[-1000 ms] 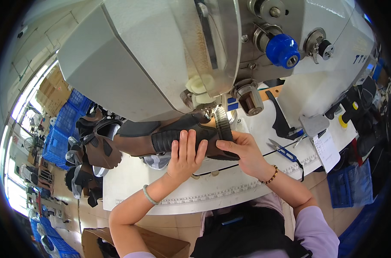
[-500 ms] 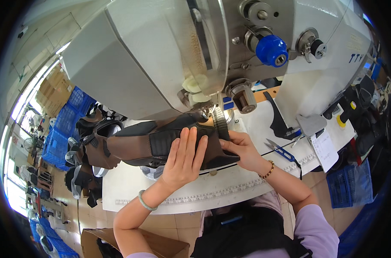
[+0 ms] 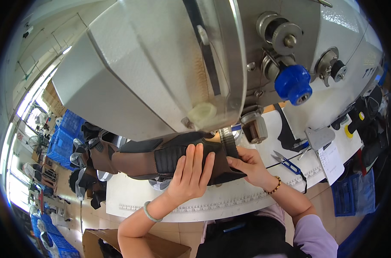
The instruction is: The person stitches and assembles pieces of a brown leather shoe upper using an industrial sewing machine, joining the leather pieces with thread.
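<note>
Head view, with the clock centred on the brown-and-black shoe upper (image 3: 133, 165). Holds that upper beneath a grey sewing machine (image 3: 126, 81) that looms at twelve o'clock, with the long brown end pointing toward nine and the dark end just past three. Lays the left hand (image 3: 189, 185) on the near face from five o'clock, grip apart, fingers stretched nearly flat over the dark part. Pinches the dark end with the right hand (image 3: 251, 170) at three o'clock, grip clamped on the upper, thumb on the near side, other fingers partly hidden. Wears a pale bangle (image 3: 150, 213) on the left wrist and a beaded bracelet (image 3: 273, 185) on the right. Cannot tell whether the needle touches the material.

Shows a blue knob (image 3: 292, 84) on the machine at two o'clock. Spreads a white desk (image 3: 131, 197) below, with a ruler strip (image 3: 230, 203) along the six o'clock side. Keeps on it a black cut piece (image 3: 285, 131) between two and three, blue-handled scissors (image 3: 285, 162) at three and a paper sheet (image 3: 331, 163) farther out the same way. Heaps more shoe uppers (image 3: 101, 159) at nine, blue crates (image 3: 64, 142) beyond, and places a cardboard box (image 3: 161, 247) between six and seven, below the desk.
</note>
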The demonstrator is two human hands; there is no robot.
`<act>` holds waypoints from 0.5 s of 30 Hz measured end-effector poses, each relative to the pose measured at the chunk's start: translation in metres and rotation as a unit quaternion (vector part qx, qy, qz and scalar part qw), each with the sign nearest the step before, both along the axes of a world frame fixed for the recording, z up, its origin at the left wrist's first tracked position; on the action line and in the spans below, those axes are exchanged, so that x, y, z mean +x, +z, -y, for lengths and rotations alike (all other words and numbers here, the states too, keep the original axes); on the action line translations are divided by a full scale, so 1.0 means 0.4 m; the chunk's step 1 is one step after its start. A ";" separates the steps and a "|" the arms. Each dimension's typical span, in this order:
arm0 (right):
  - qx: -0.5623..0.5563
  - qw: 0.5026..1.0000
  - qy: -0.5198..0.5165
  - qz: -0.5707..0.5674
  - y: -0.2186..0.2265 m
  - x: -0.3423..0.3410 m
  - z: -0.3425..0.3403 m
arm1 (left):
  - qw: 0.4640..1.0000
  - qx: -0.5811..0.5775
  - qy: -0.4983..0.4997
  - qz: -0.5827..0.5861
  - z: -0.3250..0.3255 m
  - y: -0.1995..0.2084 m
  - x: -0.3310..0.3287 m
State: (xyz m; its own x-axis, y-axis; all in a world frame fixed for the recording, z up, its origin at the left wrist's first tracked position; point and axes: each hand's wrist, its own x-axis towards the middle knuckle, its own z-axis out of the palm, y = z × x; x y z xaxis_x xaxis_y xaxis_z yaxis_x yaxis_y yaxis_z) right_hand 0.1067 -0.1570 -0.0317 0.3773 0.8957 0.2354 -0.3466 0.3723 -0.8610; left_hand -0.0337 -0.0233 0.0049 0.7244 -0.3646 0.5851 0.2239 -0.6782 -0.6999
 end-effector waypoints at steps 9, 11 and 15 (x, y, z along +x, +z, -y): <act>0.000 1.000 -0.010 -0.009 0.004 0.002 -0.013 | 1.000 0.001 -0.002 0.000 -0.015 0.005 0.010; -0.004 1.000 -0.016 -0.004 0.003 0.008 -0.014 | 0.999 -0.021 -0.025 -0.002 -0.024 0.008 0.020; 0.015 0.998 0.034 -0.050 0.006 0.011 -0.008 | 1.000 -0.009 -0.017 -0.013 -0.024 0.011 0.017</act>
State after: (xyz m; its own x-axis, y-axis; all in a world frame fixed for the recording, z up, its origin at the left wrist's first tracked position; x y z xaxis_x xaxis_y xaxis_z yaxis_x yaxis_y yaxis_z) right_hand 0.1112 -0.1539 -0.0292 0.3391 0.9129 0.2272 -0.4559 0.3707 -0.8092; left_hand -0.0268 -0.0136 0.0093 0.7265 -0.3786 0.5734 0.1828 -0.6979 -0.6925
